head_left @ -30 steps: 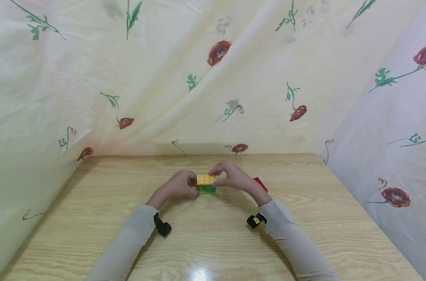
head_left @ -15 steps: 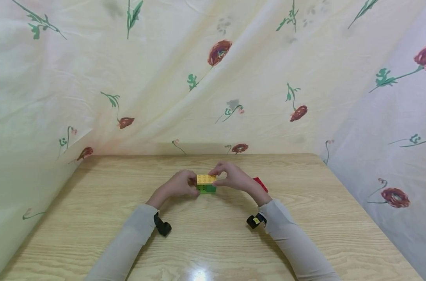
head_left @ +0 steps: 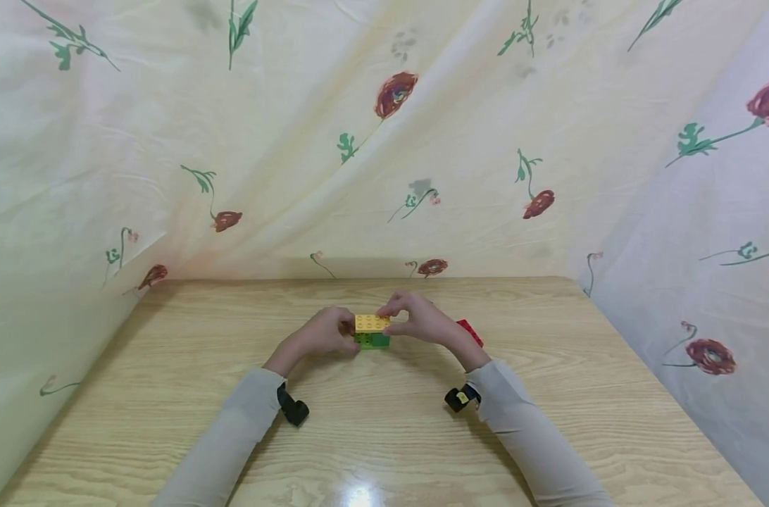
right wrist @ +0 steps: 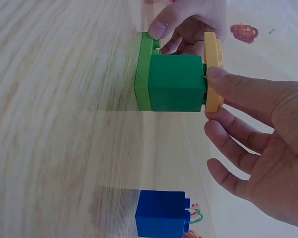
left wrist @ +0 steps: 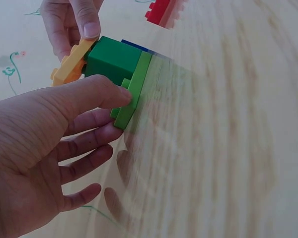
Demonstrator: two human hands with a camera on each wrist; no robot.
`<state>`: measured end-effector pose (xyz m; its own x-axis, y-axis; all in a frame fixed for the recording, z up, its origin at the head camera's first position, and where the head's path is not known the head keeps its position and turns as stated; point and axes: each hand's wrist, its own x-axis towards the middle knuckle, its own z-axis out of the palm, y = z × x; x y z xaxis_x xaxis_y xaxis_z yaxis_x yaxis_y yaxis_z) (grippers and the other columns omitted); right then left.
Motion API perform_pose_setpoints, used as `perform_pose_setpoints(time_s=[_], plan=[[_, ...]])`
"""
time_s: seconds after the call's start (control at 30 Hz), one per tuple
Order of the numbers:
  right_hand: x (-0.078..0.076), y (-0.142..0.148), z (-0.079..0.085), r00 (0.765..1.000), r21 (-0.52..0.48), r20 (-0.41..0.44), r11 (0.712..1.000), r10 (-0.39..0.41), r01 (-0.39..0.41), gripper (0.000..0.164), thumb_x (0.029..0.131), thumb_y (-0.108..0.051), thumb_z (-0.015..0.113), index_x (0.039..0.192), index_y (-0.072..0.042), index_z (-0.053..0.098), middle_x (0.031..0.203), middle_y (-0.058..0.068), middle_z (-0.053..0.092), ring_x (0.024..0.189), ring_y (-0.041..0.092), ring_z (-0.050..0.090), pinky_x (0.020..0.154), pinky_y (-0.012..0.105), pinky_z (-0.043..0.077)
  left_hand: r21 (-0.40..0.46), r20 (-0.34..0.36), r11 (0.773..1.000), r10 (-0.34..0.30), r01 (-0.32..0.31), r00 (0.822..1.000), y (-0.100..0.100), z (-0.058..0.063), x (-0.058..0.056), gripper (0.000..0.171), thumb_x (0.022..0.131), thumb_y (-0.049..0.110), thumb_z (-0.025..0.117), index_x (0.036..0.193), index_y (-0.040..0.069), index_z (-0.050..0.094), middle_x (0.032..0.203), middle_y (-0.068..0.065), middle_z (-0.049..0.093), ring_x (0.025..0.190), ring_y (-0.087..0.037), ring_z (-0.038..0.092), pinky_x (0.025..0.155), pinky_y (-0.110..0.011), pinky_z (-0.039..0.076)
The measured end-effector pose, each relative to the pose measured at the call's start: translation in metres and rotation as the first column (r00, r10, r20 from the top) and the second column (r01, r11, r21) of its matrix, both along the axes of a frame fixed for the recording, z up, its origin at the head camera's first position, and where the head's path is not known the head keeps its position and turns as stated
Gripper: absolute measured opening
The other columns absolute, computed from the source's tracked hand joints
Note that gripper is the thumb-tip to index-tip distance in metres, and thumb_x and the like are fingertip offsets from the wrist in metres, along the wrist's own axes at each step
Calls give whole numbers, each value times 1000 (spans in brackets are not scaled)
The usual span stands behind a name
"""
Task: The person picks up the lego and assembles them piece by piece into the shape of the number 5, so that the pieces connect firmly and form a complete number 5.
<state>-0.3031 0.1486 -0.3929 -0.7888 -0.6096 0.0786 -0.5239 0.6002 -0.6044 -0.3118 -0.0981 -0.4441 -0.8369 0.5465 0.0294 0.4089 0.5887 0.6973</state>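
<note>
In the middle of the table, a dark green building brick [right wrist: 175, 83] stands on one end of a light green plate [right wrist: 144, 74] with studs. A yellow studded plate [head_left: 372, 323] lies over the dark green brick, whose studs show in a narrow gap beneath it in the right wrist view. My left hand [head_left: 326, 331] pinches the light green plate at its left end between thumb and fingers. My right hand [head_left: 419, 320] pinches the yellow plate at its right end, the thumb [right wrist: 221, 74] on its near edge.
A red brick [head_left: 470, 332] lies on the wooden table [head_left: 372, 415] by my right wrist. A blue brick [right wrist: 161, 213] stands to the right of the stack, hidden behind my right hand in the head view. A flowered cloth [head_left: 283, 141] hangs behind the table.
</note>
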Motion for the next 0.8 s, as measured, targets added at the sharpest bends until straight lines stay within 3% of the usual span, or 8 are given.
perform_pose_setpoints(time_s=[0.53, 0.8], plan=[[-1, 3, -1, 999, -8, -17, 999, 46, -46, 32, 92, -16, 76, 122, -6, 74, 107, 8, 65, 104, 37, 58, 79, 30, 47, 9, 9, 1000, -2, 2, 1000, 0, -1, 0, 25, 81, 17, 86, 100, 6, 74, 100, -2, 71, 89, -14, 57, 84, -33, 48], [-3, 2, -2, 1000, -3, 4, 1000, 24, -24, 32, 91, -17, 77, 122, -8, 75, 108, 7, 64, 107, 36, 58, 81, 31, 47, 22, 24, 1000, 1, -2, 1000, -1, 0, 0, 25, 81, 16, 85, 100, 7, 74, 100, -2, 71, 88, -15, 57, 83, -33, 48]])
